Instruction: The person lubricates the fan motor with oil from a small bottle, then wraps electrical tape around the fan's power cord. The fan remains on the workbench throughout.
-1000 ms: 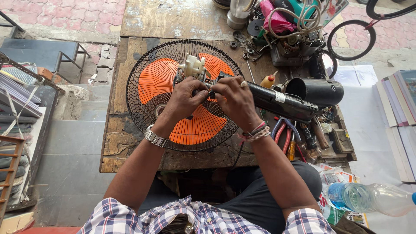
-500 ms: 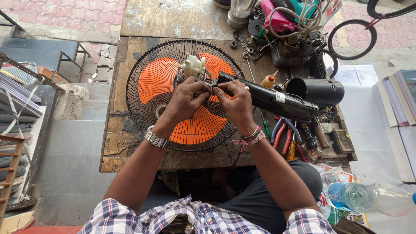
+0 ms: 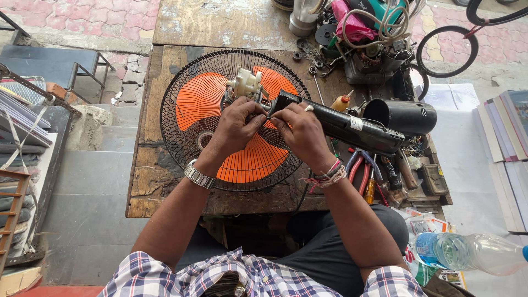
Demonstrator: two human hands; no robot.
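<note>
The black fan neck [image 3: 352, 127] runs long from the motor [image 3: 247, 88] at the grille's centre out to the right, slightly down. Left hand [image 3: 236, 126] and right hand [image 3: 300, 132] pinch its motor end between clenched fingers — over the orange-bladed fan [image 3: 198, 110]. Pliers [image 3: 357, 165] crowd the table's right edge; the left side lies open.

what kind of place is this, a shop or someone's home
Probably a small open-air repair stall: a worn wooden workbench on brick paving, an opened orange fan, pliers and spare parts.
</note>
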